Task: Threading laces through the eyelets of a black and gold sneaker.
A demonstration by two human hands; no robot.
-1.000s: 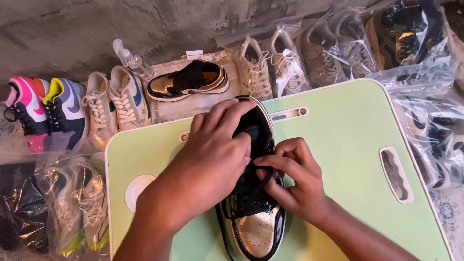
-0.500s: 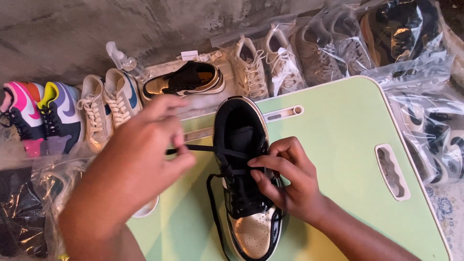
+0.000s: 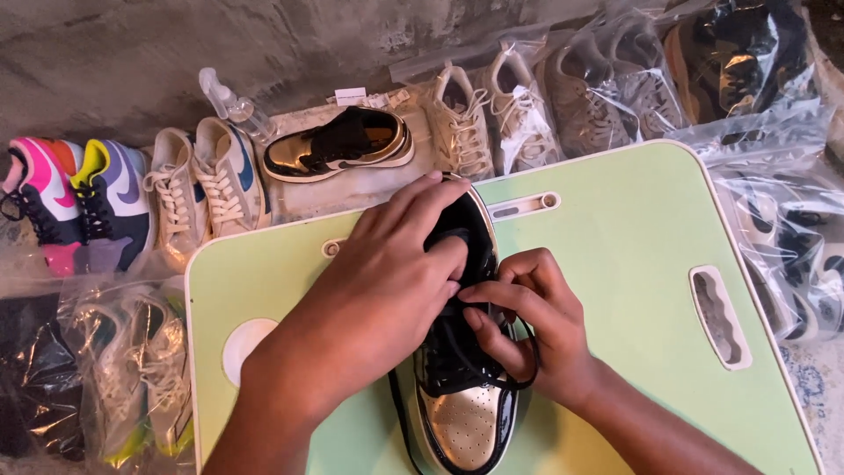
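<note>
Hands (image 3: 387,273) bend over gold-and-black sneaker (image 3: 462,413), pinching black lace (image 3: 519,374).

1 head camera, looking steeply down, close over green table (image 3: 633,255)

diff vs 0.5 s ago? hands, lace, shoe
The left hand came back in from the left, where it had pulled the black lace out sideways, and now covers the collar of the gold and black shoe. The lace now loops by the right hand, which stayed pinching at the eyelets. Shoe, green table and the shoes along the wall are unchanged.
</note>
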